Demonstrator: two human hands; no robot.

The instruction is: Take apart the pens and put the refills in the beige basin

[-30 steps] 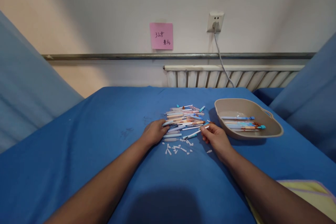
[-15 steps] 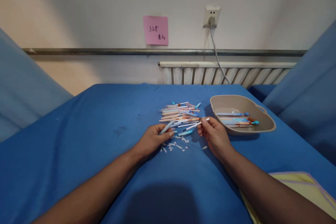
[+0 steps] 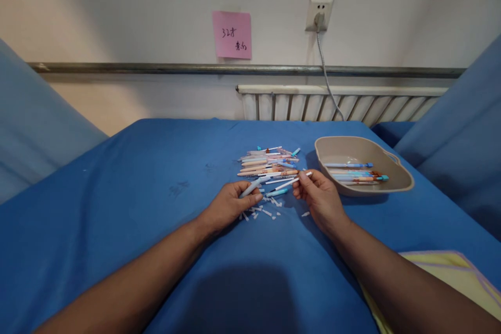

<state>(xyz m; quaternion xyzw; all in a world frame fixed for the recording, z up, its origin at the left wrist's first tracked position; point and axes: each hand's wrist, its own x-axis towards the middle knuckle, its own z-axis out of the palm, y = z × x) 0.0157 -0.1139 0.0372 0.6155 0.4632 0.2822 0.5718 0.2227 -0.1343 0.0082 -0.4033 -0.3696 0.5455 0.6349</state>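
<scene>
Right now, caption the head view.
Left hand holds a pale pen barrel; right hand, a white refill, over blue cloth.

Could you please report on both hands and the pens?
Left hand holds pale pen barrel. Right hand pinches white refill. Loose pens piled just beyond. Small white pieces scattered between hands.

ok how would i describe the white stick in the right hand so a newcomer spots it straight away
On the blue sheet, find the beige basin, then the right hand just left of it. That hand pinches a slim white stick slanting down to the left to a dark tip. Another white stick lies just beyond it among the pens; this one is gripped.
</scene>
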